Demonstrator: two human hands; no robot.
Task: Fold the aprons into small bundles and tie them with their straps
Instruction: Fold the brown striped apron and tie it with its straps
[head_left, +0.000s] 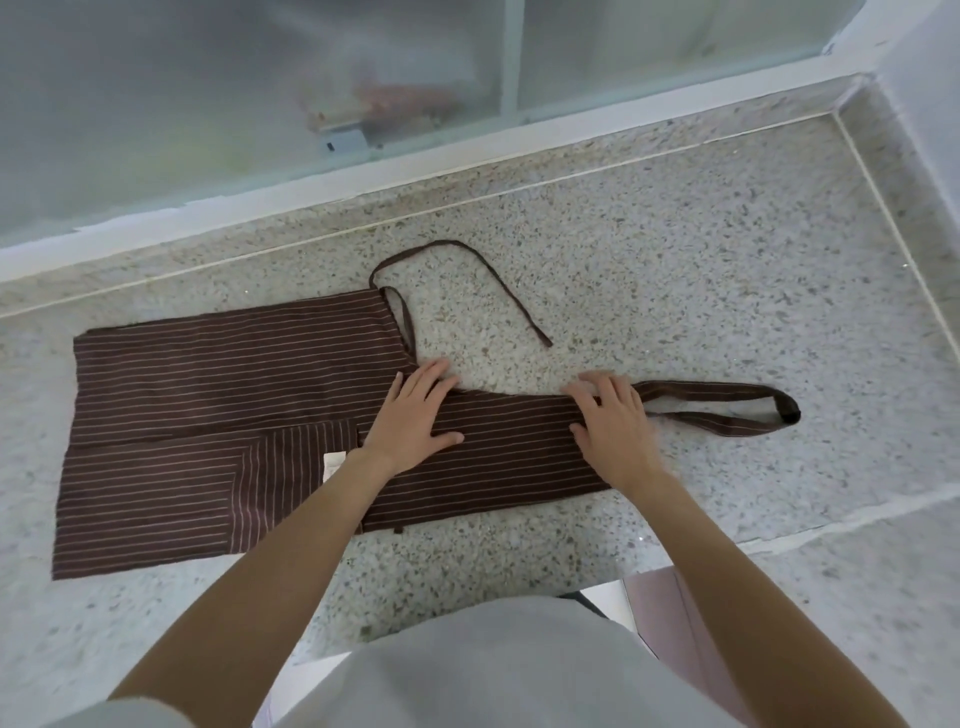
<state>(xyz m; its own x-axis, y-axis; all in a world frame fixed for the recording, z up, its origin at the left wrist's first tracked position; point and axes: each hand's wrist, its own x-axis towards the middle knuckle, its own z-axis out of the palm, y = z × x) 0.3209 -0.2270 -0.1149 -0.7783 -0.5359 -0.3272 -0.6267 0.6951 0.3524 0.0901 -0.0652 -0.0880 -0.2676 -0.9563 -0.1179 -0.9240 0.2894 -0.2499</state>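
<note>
On speckled stone counter: brown striped cloth apron, folded lengthwise. Pressed flat by left hand and right hand, fingers spread, gripping nothing. Thin strap curled beyond.

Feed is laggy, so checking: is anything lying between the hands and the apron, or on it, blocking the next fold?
Nothing visible. Both hands, left and right, rest flat on the striped apron. Only its own waist strap lies beside it on the counter.
</note>
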